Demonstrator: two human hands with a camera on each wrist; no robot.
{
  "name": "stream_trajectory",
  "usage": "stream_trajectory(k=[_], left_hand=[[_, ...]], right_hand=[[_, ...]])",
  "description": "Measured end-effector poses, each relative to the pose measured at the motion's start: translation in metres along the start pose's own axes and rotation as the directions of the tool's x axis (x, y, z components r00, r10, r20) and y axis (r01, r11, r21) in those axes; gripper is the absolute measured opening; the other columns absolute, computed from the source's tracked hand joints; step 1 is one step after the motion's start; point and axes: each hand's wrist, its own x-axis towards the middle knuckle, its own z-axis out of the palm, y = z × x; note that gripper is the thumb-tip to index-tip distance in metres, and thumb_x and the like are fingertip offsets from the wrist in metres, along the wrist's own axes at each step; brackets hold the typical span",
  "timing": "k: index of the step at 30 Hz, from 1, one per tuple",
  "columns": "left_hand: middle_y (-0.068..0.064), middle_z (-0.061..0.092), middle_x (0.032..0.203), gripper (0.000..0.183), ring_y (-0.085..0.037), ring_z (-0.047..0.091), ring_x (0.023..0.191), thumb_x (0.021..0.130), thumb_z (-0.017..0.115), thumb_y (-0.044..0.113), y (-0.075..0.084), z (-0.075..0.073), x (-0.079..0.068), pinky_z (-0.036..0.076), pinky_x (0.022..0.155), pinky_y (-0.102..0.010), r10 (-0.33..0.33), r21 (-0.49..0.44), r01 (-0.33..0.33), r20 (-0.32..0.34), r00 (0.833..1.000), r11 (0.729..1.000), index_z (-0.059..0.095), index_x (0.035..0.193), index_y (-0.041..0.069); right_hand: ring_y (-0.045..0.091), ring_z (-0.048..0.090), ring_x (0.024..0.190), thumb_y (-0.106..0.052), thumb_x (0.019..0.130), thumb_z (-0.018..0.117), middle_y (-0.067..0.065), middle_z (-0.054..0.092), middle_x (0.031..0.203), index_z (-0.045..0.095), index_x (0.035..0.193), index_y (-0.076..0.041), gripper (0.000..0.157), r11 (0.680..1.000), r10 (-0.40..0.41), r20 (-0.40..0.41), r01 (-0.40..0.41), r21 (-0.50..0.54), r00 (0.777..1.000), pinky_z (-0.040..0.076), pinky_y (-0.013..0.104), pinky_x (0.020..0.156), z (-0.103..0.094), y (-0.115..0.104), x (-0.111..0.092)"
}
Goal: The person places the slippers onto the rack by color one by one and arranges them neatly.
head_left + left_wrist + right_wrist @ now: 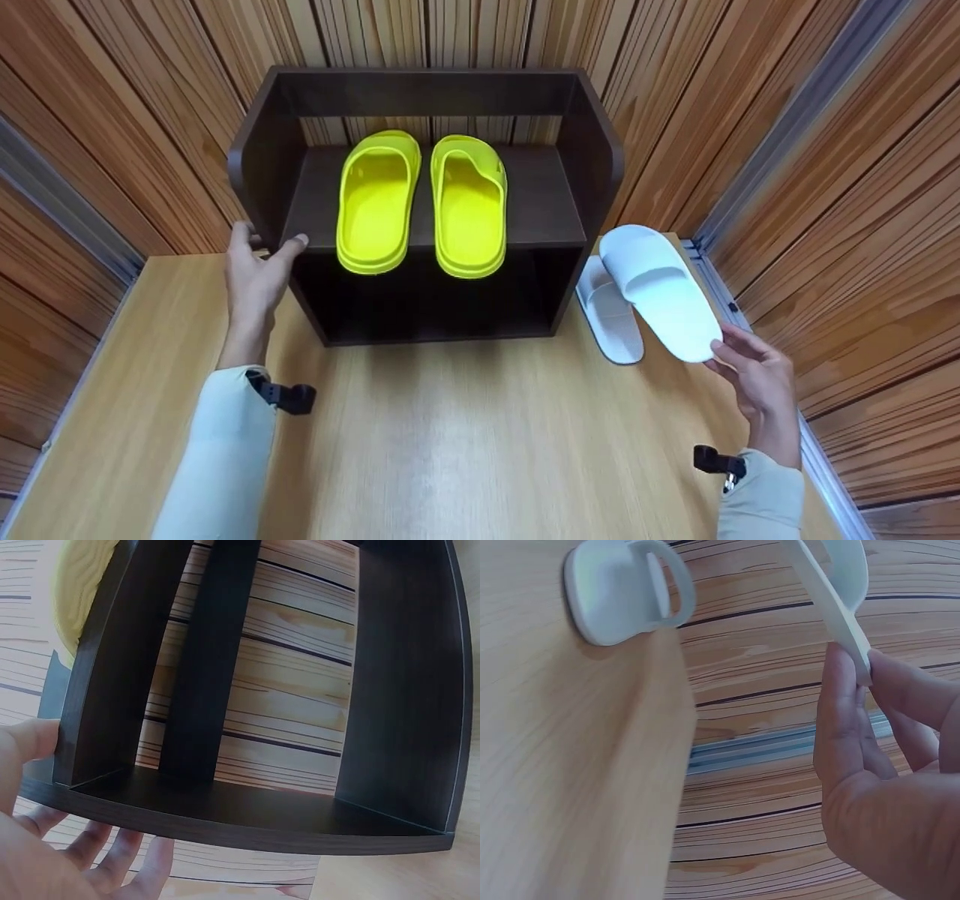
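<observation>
A dark brown shoe rack [439, 94] bears two yellow clogs [375, 210] side by side on its upper shelf, heels toward me. My left hand [257, 281] grips the rack's left side panel, thumb at the shelf's front corner. In the left wrist view the fingers [120, 851] lie along the panel's outer face. To the right of the rack my right hand [761, 375] pinches a white slipper [679, 315] by its heel end, tilted and lifted. Partly hidden behind it, a second white slipper [615, 330] lies on the wooden surface [450, 442].
Wood-patterned walls [862, 187] enclose the back and both sides. A metal rail [724, 289] runs along the right edge of the surface. The rack's lower compartment [435, 300] is dark inside.
</observation>
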Motion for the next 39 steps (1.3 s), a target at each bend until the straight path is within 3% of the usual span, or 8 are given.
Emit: stream_trajectory(k=[5, 13, 19, 23, 29, 35, 39], left_hand=[[-0.003, 0.051, 0.114, 0.042, -0.019, 0.048, 0.103, 0.091, 0.071, 0.031, -0.001, 0.001, 0.0, 0.043, 0.082, -0.029, 0.011, -0.005, -0.011, -0.013, 1.0, 1.0, 0.05, 0.119, 0.009], [-0.002, 0.05, 0.112, 0.042, -0.019, 0.048, 0.103, 0.091, 0.071, 0.031, 0.0, 0.001, 0.001, 0.042, 0.082, -0.029, 0.014, -0.003, -0.014, -0.024, 1.0, 1.0, 0.05, 0.12, 0.01], [-0.002, 0.051, 0.11, 0.041, -0.017, 0.049, 0.101, 0.091, 0.07, 0.029, 0.0, 0.003, -0.001, 0.042, 0.081, -0.029, 0.042, -0.017, -0.043, -0.028, 0.999, 0.999, 0.051, 0.12, 0.008], [0.0, 0.051, 0.108, 0.038, -0.015, 0.049, 0.096, 0.09, 0.07, 0.028, -0.002, 0.004, -0.001, 0.042, 0.078, -0.029, 0.067, -0.028, -0.068, -0.037, 0.997, 0.997, 0.052, 0.118, 0.009], [-0.001, 0.051, 0.11, 0.04, -0.016, 0.049, 0.097, 0.091, 0.07, 0.03, -0.001, 0.003, 0.0, 0.043, 0.078, -0.029, 0.052, -0.018, -0.052, -0.027, 0.998, 0.998, 0.051, 0.119, 0.009], [-0.003, 0.05, 0.113, 0.042, -0.018, 0.048, 0.099, 0.092, 0.07, 0.032, -0.002, 0.003, 0.0, 0.043, 0.079, -0.03, 0.039, -0.011, -0.039, -0.018, 0.999, 0.999, 0.05, 0.12, 0.008], [-0.003, 0.05, 0.114, 0.042, -0.018, 0.048, 0.1, 0.091, 0.071, 0.032, -0.003, 0.003, 0.0, 0.043, 0.08, -0.029, 0.029, -0.01, -0.029, -0.022, 0.999, 1.0, 0.05, 0.12, 0.009]], right_hand=[[0.015, 0.071, 0.083, 0.008, 0.09, 0.07, 0.003, 0.073, 0.095, 0.079, 0.109, -0.008, 0.026, 0.999, -0.046, 0.038, 0.047, -0.016, 0.998, 0.059, 0.029, 0.071, -0.002, -0.002, -0.01], [0.015, 0.071, 0.086, 0.006, 0.092, 0.069, 0.002, 0.073, 0.1, 0.076, 0.116, -0.007, 0.028, 0.994, -0.045, 0.101, 0.055, -0.091, 0.994, 0.059, 0.029, 0.075, -0.019, 0.006, -0.026], [0.017, 0.073, 0.083, 0.016, 0.092, 0.062, 0.007, 0.074, 0.097, 0.073, 0.115, 0.003, 0.029, 0.986, -0.161, 0.136, 0.166, -0.027, 0.978, 0.059, 0.03, 0.071, -0.025, 0.01, -0.032], [0.019, 0.072, 0.082, 0.022, 0.091, 0.058, 0.01, 0.074, 0.095, 0.071, 0.113, 0.011, 0.028, 0.974, -0.222, 0.163, 0.225, -0.004, 0.961, 0.059, 0.032, 0.069, -0.021, 0.01, -0.033], [0.02, 0.072, 0.085, 0.019, 0.091, 0.061, 0.009, 0.074, 0.099, 0.067, 0.116, 0.013, 0.026, 0.971, -0.201, 0.185, 0.221, -0.092, 0.962, 0.059, 0.034, 0.072, -0.01, 0.009, -0.033], [0.022, 0.072, 0.084, 0.021, 0.089, 0.062, 0.012, 0.074, 0.098, 0.065, 0.114, 0.017, 0.026, 0.97, -0.197, 0.197, 0.22, -0.102, 0.96, 0.059, 0.036, 0.071, 0.004, 0.016, -0.037], [0.023, 0.073, 0.083, 0.024, 0.087, 0.061, 0.014, 0.073, 0.099, 0.064, 0.113, 0.019, 0.027, 0.965, -0.221, 0.234, 0.248, -0.091, 0.947, 0.059, 0.037, 0.07, 0.013, 0.019, -0.038]])
